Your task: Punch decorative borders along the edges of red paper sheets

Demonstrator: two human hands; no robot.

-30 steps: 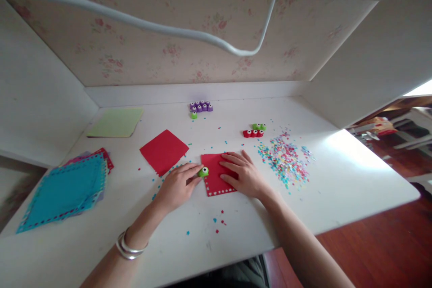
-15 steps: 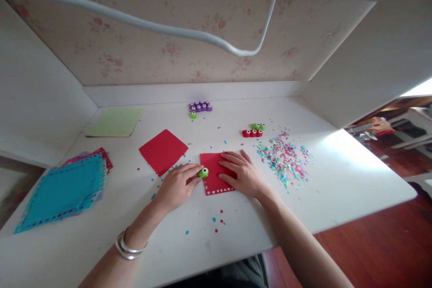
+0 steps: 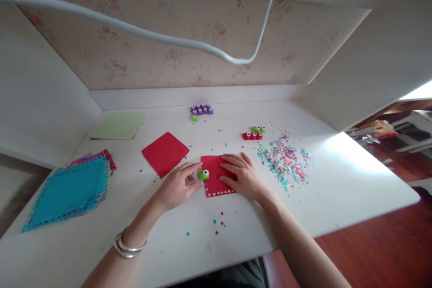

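A small red paper square (image 3: pixel 216 185) with a punched lower edge lies on the white desk (image 3: pixel 337 175). My right hand (image 3: pixel 245 177) lies flat on it with the fingers spread, pressing it down. A small green paper punch (image 3: pixel 203 174) sits on the square's left edge. My left hand (image 3: pixel 176 186) reaches to it from the left, with the index finger and thumb on either side of the punch. A silver bangle (image 3: pixel 126 246) is on my left wrist.
A second red sheet (image 3: pixel 164 153) lies to the left. A stack of teal and pink punched sheets (image 3: pixel 69 191) sits at the far left, a pale green sheet (image 3: pixel 118 124) behind it. Purple punches (image 3: pixel 201 109), red and green punches (image 3: pixel 254 133) and a confetti pile (image 3: pixel 285 162) lie further back and right.
My left hand's fingers have loosened and spread a little around the green punch. The right hand and the red square have stayed in place; the view has shifted slightly.
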